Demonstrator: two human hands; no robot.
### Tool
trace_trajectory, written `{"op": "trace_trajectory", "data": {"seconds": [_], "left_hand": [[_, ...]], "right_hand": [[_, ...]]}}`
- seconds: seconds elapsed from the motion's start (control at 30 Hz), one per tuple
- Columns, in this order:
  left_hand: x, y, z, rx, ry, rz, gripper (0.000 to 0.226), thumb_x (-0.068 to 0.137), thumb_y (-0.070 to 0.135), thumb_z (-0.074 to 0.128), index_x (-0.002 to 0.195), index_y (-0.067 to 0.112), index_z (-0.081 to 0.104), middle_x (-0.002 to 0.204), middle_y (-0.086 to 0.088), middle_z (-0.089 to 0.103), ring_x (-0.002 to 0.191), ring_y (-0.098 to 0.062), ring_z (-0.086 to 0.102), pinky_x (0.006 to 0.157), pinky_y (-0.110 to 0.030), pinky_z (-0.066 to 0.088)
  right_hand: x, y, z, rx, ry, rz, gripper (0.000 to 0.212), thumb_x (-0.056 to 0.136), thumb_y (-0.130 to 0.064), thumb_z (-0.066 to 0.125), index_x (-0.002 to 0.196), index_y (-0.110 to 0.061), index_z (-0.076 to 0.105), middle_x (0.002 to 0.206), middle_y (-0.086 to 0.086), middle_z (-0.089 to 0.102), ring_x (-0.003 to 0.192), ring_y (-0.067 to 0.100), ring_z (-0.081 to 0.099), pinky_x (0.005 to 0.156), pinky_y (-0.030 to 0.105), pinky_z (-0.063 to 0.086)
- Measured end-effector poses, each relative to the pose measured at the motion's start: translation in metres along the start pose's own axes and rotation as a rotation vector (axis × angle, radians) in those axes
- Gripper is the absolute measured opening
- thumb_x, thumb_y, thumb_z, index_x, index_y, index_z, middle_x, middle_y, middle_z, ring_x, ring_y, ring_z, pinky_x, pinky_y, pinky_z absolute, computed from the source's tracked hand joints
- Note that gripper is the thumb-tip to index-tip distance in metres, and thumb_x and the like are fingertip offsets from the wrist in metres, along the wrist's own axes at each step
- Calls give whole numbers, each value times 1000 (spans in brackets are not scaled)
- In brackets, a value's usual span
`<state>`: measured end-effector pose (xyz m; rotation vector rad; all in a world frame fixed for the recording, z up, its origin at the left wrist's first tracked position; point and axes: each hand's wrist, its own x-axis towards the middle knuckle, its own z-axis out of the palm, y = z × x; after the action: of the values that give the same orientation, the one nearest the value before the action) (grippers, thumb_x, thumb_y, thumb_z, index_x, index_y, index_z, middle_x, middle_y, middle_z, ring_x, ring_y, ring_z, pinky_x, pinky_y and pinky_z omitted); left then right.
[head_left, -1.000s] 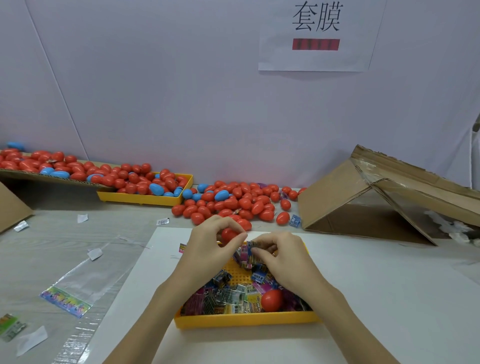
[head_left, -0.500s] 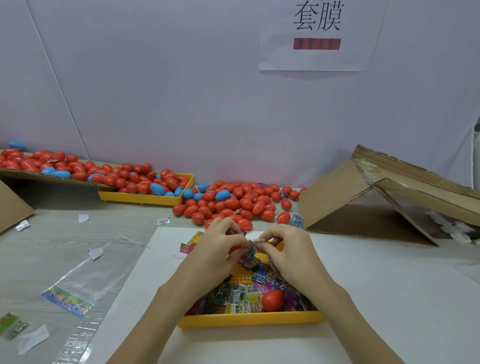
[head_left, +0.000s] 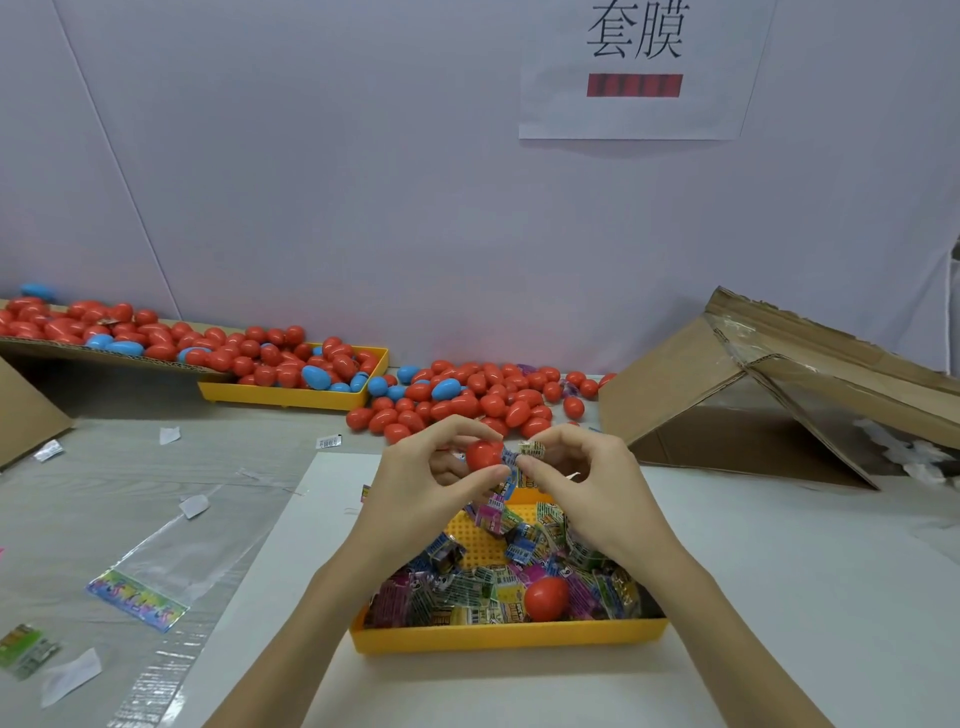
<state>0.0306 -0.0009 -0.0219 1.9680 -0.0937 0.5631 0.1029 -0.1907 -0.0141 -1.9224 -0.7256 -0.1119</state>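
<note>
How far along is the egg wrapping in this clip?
Done: no wrapped egg that I can make out. In hand: the left hand holds a red egg, and the right hand pinches a small printed wrapper right next to it, above the yellow tray. Left: a heap of bare eggs by the wall, a spare egg and many loose wrappers in the tray.

Place: hand-packing bench in a small workshop.
Evidence: paper sign (head_left: 636, 67) with printed characters on the far wall. Loose heap of red and blue plastic eggs (head_left: 467, 395) far centre, more in a far-left yellow tray (head_left: 291, 397) and on a cardboard sheet (head_left: 104, 353). Near yellow tray (head_left: 509, 636) full of printed film wrappers (head_left: 467, 592). Opened cardboard box (head_left: 727, 395) tipped on its side, far right. Clear bags (head_left: 171, 551) on the left. Left hand (head_left: 421, 483) pinches one red egg (head_left: 484, 453), right hand (head_left: 587, 483) a wrapper (head_left: 530, 451).
</note>
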Motion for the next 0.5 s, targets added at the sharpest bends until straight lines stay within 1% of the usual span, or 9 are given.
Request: {"op": "trace_trajectory", "data": {"seconds": [0.07,0.1,0.2,0.27,0.33,0.37,0.43,0.47,0.5], "left_hand": [[0,-3,-1,37,-39,-9,25,84,27,84,107,28,74,101,9,74,71,-18,75,73,-38,64],[0,-4,-1,63,-60,-4,25,85,25,85,107,29,75,97,11,74,70,-18,74,71,-37,64],[-1,-7,-3,181,-99,30,23,84,26,86,103,33,74,77,8,72,61,-13,67,60,-28,57],[-2,-9,-2,323,-117,94,23,84,32,85,103,34,73,83,9,72,62,-14,63,61,-27,52],[-3,-9,0,423,-127,146,24,84,38,84,105,33,73,96,13,71,69,-12,59,68,-32,51],[-3,-9,1,448,-124,166,26,84,41,83,106,33,73,99,14,70,75,-10,57,71,-30,49],[-3,-7,3,425,-98,187,27,84,42,83,108,31,74,99,19,67,83,-8,56,73,-21,46],[-3,-5,3,354,-78,165,27,85,40,83,108,31,74,99,19,69,83,-10,60,72,-19,48],[-2,-3,4,253,-59,113,26,85,38,83,109,31,75,100,16,71,82,-13,64,71,-21,52]], "right_hand": [[0,3,1,-23,-41,41,6,94,-27,75,89,-31,75,76,-15,71,76,2,66,68,14,49],[0,5,1,-45,-75,60,6,95,-26,74,91,-29,77,75,-12,71,75,3,66,69,16,50],[-2,9,2,-119,-139,66,10,97,-25,71,101,-28,80,73,-11,69,72,0,64,67,15,47],[-1,10,2,-146,-105,63,12,96,-27,72,107,-31,77,78,-8,71,76,3,65,69,15,49],[-1,12,2,-123,-58,79,14,93,-28,77,106,-31,73,78,-3,71,75,6,66,69,15,51],[0,12,2,-99,-46,86,15,91,-28,78,104,-30,72,77,-2,71,74,6,66,68,15,51],[1,13,2,-41,-42,86,16,89,-29,81,102,-29,71,75,-2,72,71,3,66,67,14,50],[1,13,1,-11,-45,77,17,89,-29,81,103,-29,70,75,-2,72,71,4,67,67,14,50],[2,12,1,14,-44,62,19,89,-29,80,104,-31,69,76,-2,73,73,4,68,68,15,51]]}}
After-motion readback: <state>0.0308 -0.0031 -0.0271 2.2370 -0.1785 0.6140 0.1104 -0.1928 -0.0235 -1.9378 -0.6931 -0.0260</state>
